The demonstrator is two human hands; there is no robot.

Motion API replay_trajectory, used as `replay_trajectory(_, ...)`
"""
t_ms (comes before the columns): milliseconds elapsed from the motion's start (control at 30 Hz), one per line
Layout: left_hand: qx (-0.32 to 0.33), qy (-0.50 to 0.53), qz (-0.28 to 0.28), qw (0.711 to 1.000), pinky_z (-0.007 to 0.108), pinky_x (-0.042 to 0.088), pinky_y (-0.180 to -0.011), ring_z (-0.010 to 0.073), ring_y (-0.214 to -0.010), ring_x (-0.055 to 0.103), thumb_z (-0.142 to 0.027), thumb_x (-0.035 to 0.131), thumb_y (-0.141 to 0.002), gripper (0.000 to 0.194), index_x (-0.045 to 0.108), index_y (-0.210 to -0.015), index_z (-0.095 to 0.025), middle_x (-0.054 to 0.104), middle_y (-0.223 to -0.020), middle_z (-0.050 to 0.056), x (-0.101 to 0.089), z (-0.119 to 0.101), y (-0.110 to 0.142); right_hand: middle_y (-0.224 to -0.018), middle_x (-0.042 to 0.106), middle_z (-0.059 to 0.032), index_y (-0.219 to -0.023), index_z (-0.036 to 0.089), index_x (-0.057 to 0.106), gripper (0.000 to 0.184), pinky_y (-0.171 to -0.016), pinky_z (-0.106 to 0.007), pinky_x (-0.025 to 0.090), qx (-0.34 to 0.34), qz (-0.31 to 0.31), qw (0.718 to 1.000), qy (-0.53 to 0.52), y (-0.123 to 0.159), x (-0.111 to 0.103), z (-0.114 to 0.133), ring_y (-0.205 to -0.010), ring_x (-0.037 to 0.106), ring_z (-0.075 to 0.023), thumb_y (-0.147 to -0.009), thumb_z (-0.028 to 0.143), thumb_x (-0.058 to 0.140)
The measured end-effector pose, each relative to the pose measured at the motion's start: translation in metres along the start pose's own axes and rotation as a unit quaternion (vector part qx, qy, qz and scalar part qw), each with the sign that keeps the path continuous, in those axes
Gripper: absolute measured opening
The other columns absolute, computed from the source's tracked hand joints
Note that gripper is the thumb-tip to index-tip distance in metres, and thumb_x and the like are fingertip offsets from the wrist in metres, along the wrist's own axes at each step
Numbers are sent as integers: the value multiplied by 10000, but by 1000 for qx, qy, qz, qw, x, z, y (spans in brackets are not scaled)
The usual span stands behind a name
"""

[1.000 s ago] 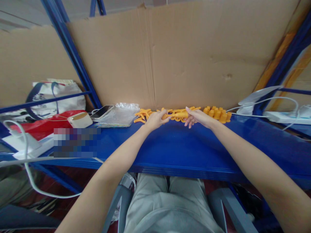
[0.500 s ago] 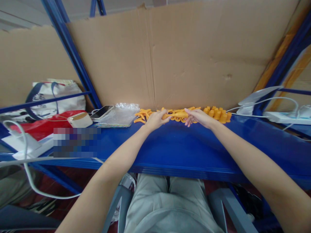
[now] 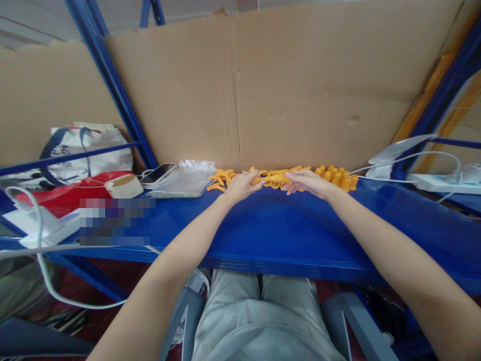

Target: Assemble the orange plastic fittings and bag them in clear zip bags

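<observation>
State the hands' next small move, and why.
Probably close the right hand more firmly on the orange piece: that hand looks loosely curled at one end, while the left hand appears to hold the other.

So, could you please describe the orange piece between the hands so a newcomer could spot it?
On the blue table, along the cardboard, orange parts lie spread out. The orange piece is between the left hand and right hand. Unlike the upright stubs farther right, it runs sideways, hand to hand.
</observation>
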State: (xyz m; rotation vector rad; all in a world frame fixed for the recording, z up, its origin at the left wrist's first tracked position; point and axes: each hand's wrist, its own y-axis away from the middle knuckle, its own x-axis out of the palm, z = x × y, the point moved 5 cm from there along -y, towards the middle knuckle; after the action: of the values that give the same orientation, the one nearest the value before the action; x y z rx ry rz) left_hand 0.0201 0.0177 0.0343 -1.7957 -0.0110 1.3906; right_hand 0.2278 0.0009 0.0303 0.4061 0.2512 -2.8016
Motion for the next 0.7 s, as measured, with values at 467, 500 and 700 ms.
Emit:
replay_trajectory(467, 13, -5, -8, 1000, 257, 467, -692, 191, -788, 675, -471, 557, -933, 294, 617, -970, -185, 723, -879, 74, 1, 0, 0, -673, 744, -112, -731, 132, 696, 575, -538, -219, 521, 54, -24, 998, -1, 0, 7, -5, -511, 659, -133, -946, 620, 480)
replay_trajectory(500, 11, -5, -6, 1000, 261, 468, -696, 196, -794, 677, -470, 557, -933, 294, 616, -971, -185, 723, -879, 76, 1, 0, 0, -670, 742, -113, -725, 131, 693, 579, -534, -217, 519, 56, -26, 998, -1, 0, 7, -5, -505, 657, -131, -952, 615, 470)
replay_trajectory(700, -2, 4, 7, 1000, 270, 472, -718, 208, -819, 683, -460, 566, -929, 286, 615, -987, -183, 723, -899, 85, 1, 0, 1, -663, 739, -115, -728, 138, 681, 589, -511, -216, 510, 58, -21, 998, 6, -1, 8, -6, -501, 652, -133, -956, 627, 444)
